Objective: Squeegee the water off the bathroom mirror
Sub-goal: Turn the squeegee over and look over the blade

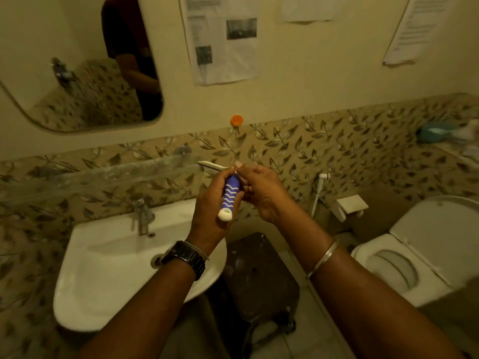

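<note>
My left hand (210, 203) grips a squeegee (230, 194) by its blue handle with white wavy stripes and a white end cap. The handle points down toward me, and the pale blade sticks out to the left above my fingers. My right hand (261, 193) is just beside it, fingertips pinching at the top of the squeegee near the blade. Both hands hover between the sink and the toilet. The bathroom mirror (77, 73) hangs on the wall at upper left, well away from the squeegee, reflecting a person's torso and a patterned wall.
A white sink (103, 268) with a chrome tap (141, 216) sits lower left under a glass shelf (98, 174). A dark stool (259, 275) stands below my hands. A toilet (404, 263) with raised lid is at right. Papers (223, 40) hang on the wall.
</note>
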A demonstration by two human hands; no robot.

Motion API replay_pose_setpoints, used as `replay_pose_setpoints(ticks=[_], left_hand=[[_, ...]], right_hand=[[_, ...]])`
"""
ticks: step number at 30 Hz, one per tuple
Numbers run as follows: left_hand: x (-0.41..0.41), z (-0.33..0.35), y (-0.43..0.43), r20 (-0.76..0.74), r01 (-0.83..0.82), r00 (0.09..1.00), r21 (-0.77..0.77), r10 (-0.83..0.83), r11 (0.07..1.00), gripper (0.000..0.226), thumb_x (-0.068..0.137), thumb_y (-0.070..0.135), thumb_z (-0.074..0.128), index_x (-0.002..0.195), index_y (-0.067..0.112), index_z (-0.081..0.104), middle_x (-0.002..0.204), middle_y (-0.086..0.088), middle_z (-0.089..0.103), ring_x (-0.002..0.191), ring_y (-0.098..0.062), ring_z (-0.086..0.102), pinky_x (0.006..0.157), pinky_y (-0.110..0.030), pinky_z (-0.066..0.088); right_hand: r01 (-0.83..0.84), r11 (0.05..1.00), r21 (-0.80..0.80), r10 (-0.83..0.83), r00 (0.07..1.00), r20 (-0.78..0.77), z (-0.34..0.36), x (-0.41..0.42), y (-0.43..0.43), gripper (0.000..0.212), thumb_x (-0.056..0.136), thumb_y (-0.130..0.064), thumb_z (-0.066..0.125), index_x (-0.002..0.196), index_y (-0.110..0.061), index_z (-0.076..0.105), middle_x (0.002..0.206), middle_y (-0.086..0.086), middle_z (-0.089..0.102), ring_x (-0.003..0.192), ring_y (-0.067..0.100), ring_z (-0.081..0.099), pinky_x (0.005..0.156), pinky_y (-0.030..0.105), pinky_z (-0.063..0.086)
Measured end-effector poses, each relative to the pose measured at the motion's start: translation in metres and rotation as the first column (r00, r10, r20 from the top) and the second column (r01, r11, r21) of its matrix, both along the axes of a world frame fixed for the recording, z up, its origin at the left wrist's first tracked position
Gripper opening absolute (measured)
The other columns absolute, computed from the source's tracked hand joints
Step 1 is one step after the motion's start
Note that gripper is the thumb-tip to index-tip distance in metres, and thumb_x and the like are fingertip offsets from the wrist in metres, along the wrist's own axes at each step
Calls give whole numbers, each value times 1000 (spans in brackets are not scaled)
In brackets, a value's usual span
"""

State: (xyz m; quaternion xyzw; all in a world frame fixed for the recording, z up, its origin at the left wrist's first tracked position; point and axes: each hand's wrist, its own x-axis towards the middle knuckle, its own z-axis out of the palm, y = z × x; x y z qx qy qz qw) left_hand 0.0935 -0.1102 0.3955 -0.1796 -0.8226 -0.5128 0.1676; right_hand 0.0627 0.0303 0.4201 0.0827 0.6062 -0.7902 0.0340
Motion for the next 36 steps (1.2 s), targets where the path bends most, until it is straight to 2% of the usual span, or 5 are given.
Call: replay_pose_setpoints(ticks=[3, 7, 15, 30, 36], left_hand=[[1, -30, 19, 123, 124, 986, -65, -116, 990, 66, 97, 6, 64, 156, 22, 40, 143, 1, 60, 120, -10, 62, 97, -25, 54], [-2, -67, 40, 324, 103, 932, 192, -162, 976, 42, 105, 1, 48, 145, 13, 53, 140, -4, 63, 127, -11, 60, 107, -26, 49], [-16, -164, 82, 746, -188, 653, 325, -130, 927, 29, 100, 35, 66, 115, 11, 72, 98, -9, 78, 91, -28, 76, 79, -42, 62], [-51, -407, 115, 965, -392, 262, 87, 21, 916, 24, 97, 0, 58, 110, 15, 72, 105, -12, 74, 94, -31, 72, 85, -49, 62], [-65, -461, 121, 984, -476, 179, 104, -19, 873, 29, 95, -7, 57, 89, 17, 72, 73, -1, 75, 56, -13, 72, 45, -20, 53]], right_hand=[[101, 995, -18, -100, 994, 50, -35, -2, 18, 28, 93, -27, 76, 102, -1, 71, 86, 15, 73, 74, 26, 70, 68, 35, 60], [193, 981, 29, -195, 975, 109, -86, -5, 39, 13, 90, -18, 78, 93, -8, 71, 85, 13, 75, 73, 24, 71, 68, 35, 58], [227, 956, 185, -263, 943, 204, -205, -8, 53, 19, 91, -2, 71, 109, -5, 65, 86, 19, 73, 74, 24, 68, 71, 41, 58], [128, 973, 191, -199, 884, 422, -435, -19, 72, 30, 92, 9, 61, 110, -12, 73, 94, 6, 78, 86, 21, 77, 69, 24, 60], [104, 991, 86, -132, 874, 468, -490, -30, 72, 30, 94, 17, 47, 115, 3, 65, 82, 9, 78, 74, 23, 78, 59, 24, 59]])
